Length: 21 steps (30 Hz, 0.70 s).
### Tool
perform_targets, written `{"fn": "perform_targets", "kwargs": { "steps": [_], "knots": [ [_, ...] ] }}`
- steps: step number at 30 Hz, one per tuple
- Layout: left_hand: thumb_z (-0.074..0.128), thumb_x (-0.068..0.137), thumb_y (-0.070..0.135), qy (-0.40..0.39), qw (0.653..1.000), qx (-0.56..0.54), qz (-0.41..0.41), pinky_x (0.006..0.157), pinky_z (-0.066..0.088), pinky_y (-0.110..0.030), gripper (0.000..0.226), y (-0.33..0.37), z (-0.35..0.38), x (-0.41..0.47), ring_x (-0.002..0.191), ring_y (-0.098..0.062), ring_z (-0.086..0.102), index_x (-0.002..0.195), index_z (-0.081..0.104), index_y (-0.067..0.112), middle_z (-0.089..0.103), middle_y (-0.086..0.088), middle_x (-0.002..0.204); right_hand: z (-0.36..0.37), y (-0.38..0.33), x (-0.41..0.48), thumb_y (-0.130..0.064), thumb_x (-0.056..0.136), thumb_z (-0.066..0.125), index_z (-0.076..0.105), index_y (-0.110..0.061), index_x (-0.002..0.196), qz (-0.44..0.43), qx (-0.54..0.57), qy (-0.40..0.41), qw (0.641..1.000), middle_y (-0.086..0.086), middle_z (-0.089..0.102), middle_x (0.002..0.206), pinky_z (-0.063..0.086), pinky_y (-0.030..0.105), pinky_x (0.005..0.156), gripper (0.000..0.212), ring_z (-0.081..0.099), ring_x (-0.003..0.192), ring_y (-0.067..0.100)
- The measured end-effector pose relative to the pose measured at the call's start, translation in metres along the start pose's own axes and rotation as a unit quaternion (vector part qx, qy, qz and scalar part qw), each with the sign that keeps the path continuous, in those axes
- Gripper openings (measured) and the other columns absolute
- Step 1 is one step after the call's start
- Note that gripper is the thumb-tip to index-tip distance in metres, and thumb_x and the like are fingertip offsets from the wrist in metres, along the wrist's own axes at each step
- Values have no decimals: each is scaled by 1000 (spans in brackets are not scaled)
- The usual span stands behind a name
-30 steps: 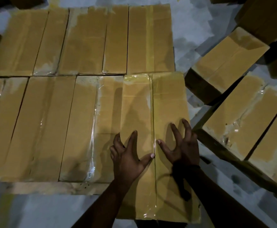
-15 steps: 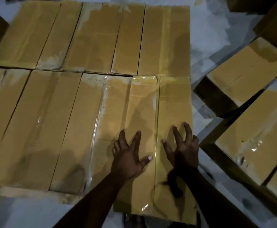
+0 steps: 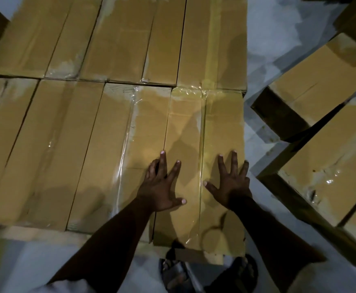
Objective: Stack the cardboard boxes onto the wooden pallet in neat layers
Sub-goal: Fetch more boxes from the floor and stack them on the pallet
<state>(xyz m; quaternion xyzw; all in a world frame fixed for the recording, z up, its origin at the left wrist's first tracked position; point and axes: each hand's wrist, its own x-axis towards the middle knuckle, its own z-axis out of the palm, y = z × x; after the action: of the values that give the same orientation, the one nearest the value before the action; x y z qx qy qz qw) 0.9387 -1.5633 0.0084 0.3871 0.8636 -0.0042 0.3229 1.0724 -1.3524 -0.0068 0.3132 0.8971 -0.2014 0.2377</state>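
Grey floor (image 3: 278, 49), left hand (image 3: 162, 187) and right hand (image 3: 230, 187) splayed flat on cardboard box (image 3: 221, 123), grip released, left perhaps straddling seam

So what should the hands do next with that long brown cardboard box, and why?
Probably lift both hands off and fetch one of the loose cardboard boxes on the right. The left hand and right hand lie flat on the long brown cardboard box, which looks seated: its far end meets the back row and its side lies against the neighbouring box.
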Motion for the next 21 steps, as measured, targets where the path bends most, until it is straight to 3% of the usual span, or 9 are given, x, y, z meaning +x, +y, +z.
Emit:
{"fn": "perform_targets", "kwargs": {
  "steps": [3,8,13,17,21],
  "knots": [
    [63,63,90,-40,999,14,28,120,-2,-55,137,-7,8,-23,144,-37,-39,155,-26,39,-54,-6,149,13,0,-31,-85,80,44,-21,-34,156,-11,-35,0,999,7,-36,161,28,69,111,112,-23,147,49],
    [68,47,95,-62,996,8,70,120,8,-67,156,-23,35,-64,143,-36,-43,156,-25,34,-51,-11,152,43,7,-78,-94,69,46,-17,-32,158,-57,-53,-9,997,7,-39,159,30,68,109,126,-30,148,39],
    [77,40,87,-52,992,82,79,123,3,-57,166,-22,50,-84,143,-41,-41,155,-28,30,-48,-19,152,61,20,-113,-101,60,39,4,-22,162,-117,-60,-3,991,16,-19,166,39,72,98,134,-16,151,47],
    [86,45,71,-26,995,77,65,124,15,-54,162,-17,51,-86,145,-39,-38,155,-26,34,-47,-15,154,66,22,-129,-102,55,44,-1,-19,162,-125,-107,-25,986,18,-22,165,42,70,94,143,-19,149,49],
    [85,52,65,-5,996,68,65,122,25,-52,151,-18,49,-89,149,-36,-31,157,-21,38,-43,-11,158,69,23,-134,-88,61,62,-11,-23,160,-126,-126,-37,983,17,-27,164,42,69,98,140,-21,148,49]
  ]
}}
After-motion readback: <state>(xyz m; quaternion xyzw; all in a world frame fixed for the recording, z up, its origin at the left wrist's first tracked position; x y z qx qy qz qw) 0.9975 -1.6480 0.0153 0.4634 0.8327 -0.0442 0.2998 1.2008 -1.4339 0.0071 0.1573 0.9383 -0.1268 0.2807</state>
